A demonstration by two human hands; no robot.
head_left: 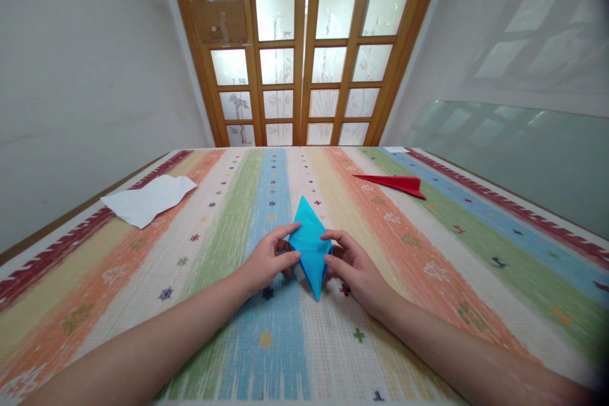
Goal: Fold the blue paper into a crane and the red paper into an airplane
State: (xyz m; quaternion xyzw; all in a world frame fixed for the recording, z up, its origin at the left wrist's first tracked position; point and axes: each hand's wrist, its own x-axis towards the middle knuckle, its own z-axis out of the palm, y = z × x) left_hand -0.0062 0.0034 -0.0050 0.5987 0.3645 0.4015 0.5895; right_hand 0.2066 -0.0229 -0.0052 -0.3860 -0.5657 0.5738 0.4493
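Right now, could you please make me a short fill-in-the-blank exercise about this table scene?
1. Both hands pinch a folded ____ paper.
2. The red folded paper lies to the person's ____.
3. The white sheet lies near the table's ____ edge.

Missing words: blue; right; left

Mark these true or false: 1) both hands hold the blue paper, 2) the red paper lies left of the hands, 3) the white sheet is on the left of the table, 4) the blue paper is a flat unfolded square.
1) True: the left hand and right hand both pinch the blue folded paper.
2) False: the red folded paper lies to the far right.
3) True: the white sheet lies near the left edge of the striped tablecloth.
4) False: it is folded into a pointed diamond shape.
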